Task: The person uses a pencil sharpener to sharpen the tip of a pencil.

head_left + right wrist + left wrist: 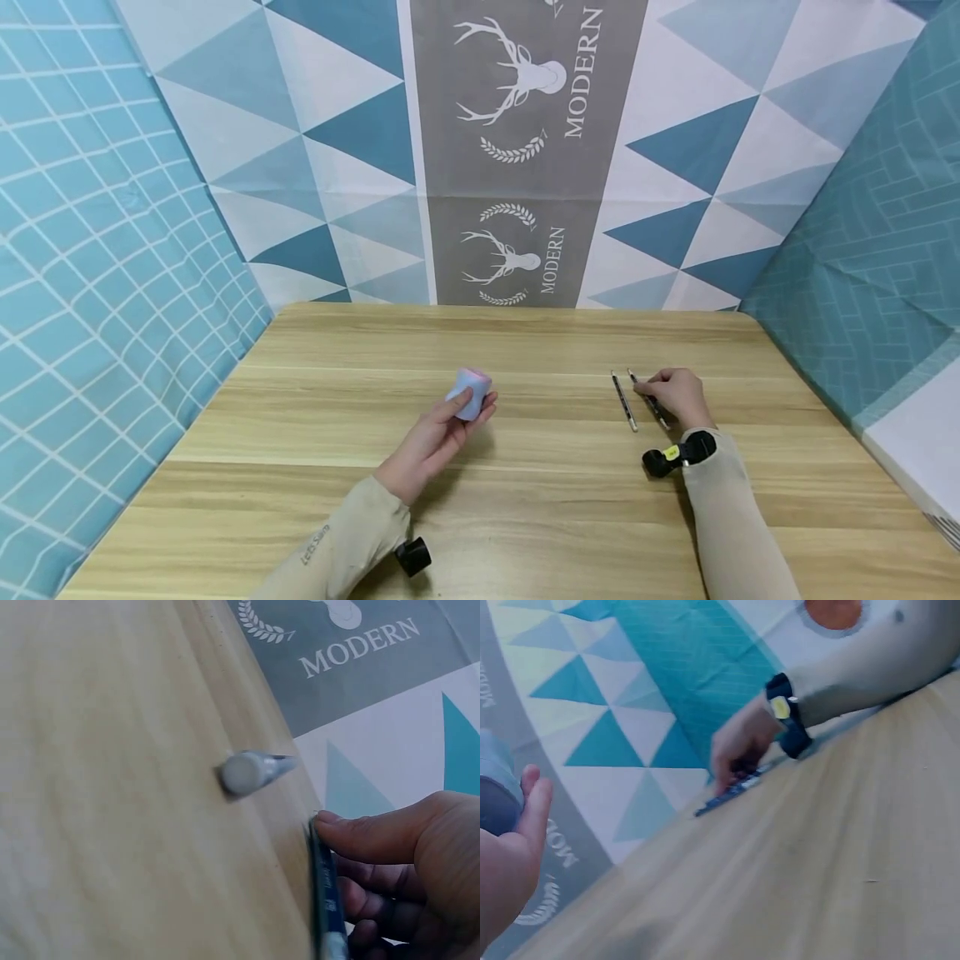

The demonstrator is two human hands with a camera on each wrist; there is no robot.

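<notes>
Head view: left hand (438, 435) grips a small lavender cup (470, 393), fingers curled round it, lifted just above the desk (525, 517). Right of the cup, the right hand (677, 395) has bent fingers pinching one pen (649, 400); a second pen (623, 400) lies just beside it. Bare desk surface separates cup and pens; both sit well inside the desk's edges.
</notes>
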